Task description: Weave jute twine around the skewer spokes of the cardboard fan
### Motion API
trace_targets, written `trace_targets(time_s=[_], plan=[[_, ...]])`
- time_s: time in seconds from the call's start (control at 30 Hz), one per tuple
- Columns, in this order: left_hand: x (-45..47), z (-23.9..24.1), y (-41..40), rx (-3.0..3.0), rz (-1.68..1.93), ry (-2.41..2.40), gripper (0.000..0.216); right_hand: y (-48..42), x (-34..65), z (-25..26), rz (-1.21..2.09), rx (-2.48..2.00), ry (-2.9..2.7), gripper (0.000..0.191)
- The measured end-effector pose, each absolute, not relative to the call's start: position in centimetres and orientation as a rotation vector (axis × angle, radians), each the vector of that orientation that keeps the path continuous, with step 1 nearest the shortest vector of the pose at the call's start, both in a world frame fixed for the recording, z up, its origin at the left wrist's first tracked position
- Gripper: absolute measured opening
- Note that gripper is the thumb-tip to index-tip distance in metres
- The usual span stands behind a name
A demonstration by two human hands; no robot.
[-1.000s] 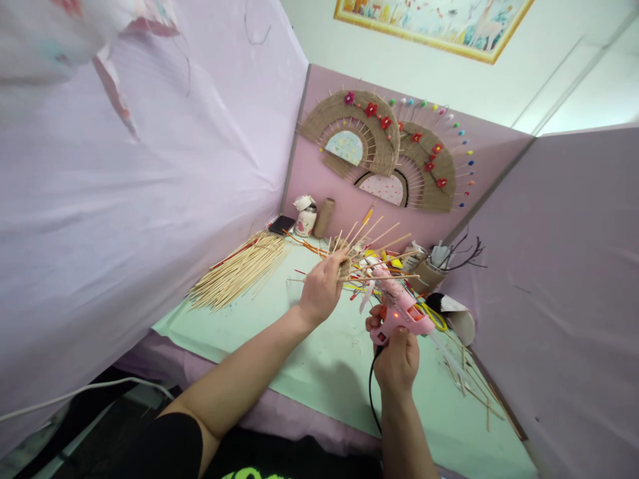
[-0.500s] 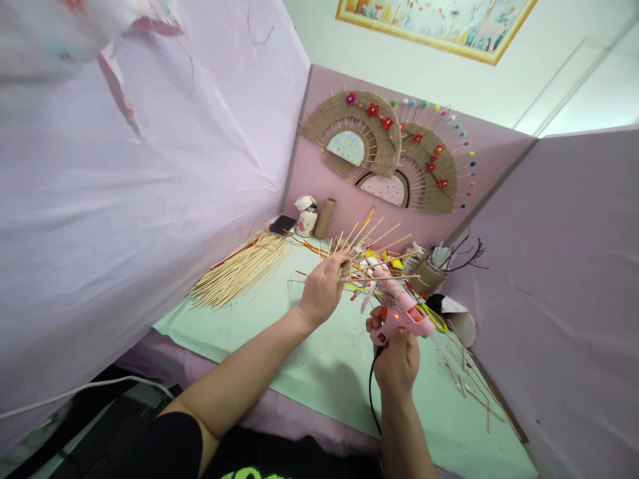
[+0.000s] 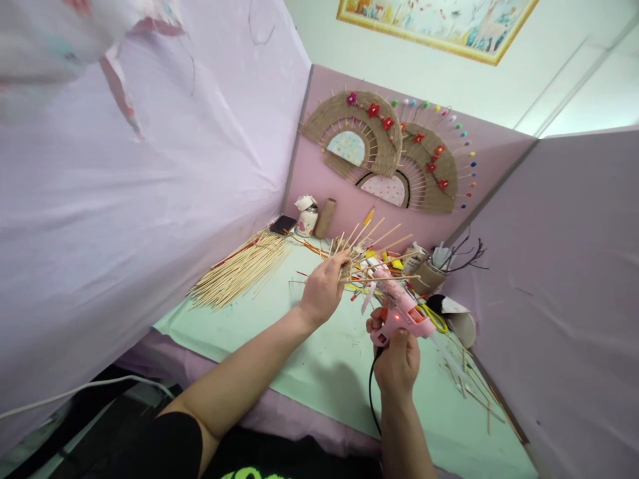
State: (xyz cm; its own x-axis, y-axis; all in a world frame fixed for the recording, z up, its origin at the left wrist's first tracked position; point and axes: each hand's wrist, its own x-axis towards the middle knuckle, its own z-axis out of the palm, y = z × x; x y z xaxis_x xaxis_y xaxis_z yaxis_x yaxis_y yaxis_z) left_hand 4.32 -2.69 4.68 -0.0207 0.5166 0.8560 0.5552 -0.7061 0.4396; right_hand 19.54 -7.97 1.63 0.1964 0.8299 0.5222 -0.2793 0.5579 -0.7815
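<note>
My left hand (image 3: 322,288) is closed on a half-made fan (image 3: 367,256) of thin wooden sticks that spread up and to the right from a twine-wrapped core, held above the green mat (image 3: 279,339). My right hand (image 3: 397,359) grips a pink hot glue gun (image 3: 399,309) by its handle, with a small light glowing on its body. The gun's nozzle points up at the underside of the sticks, close to my left fingers. Its black cord (image 3: 372,392) hangs down past my right wrist.
A heap of loose wooden sticks (image 3: 239,269) lies at the mat's left. Two finished twine fans with red flowers (image 3: 382,146) hang on the pink back panel. A jar (image 3: 305,216), a twine spool (image 3: 323,217), a holder with twigs (image 3: 432,269) and scattered scraps crowd the back and right.
</note>
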Motion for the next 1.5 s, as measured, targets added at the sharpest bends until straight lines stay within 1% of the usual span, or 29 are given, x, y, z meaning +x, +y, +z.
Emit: trace_targets(time_s=[0.4, 0.57, 0.8, 0.93, 1.03, 1.13, 1.2, 1.3, 1.37, 1.5], plan=[[4.3, 4.6, -2.7, -2.173, -1.890, -1.169, 0.046, -8.0, 19.4, 1.8, 0.826, -0.609, -1.139, 0.026], [4.2, 4.6, -2.7, -2.177, -1.905, -1.150, 0.050, -8.1, 19.4, 2.1, 0.843, -0.586, -1.130, 0.026], [4.2, 4.2, -2.5, -2.219, -1.920, -1.051, 0.041, -8.3, 19.3, 2.7, 0.902, -0.541, -1.082, 0.024], [3.9, 4.3, -2.7, -2.237, -1.904, -0.994, 0.039, -8.2, 21.2, 2.8, 0.812, -0.619, -1.037, 0.025], [3.3, 4.4, -2.8, -2.255, -1.844, -0.920, 0.036, -7.9, 25.4, 2.4, 0.611, -0.848, -1.082, 0.032], [2.5, 4.3, -2.7, -2.257, -1.767, -0.820, 0.033, -7.6, 31.5, 1.4, 0.278, -1.344, -1.249, 0.047], [2.0, 4.2, -2.5, -2.252, -1.729, -0.752, 0.031, -7.3, 35.4, 0.5, 0.078, -1.630, -1.461, 0.056], [1.6, 3.7, -2.3, -2.280, -1.648, -0.662, 0.028, -7.1, 39.4, -1.3, -0.161, -1.976, -1.642, 0.063], [1.4, 3.3, -2.3, -2.315, -1.569, -0.619, 0.027, -7.2, 40.8, -2.5, -0.241, -2.149, -1.666, 0.063], [0.9, 2.9, -2.4, -2.353, -1.459, -0.548, 0.026, -7.6, 41.5, -3.5, -0.169, -2.355, -1.674, 0.056]])
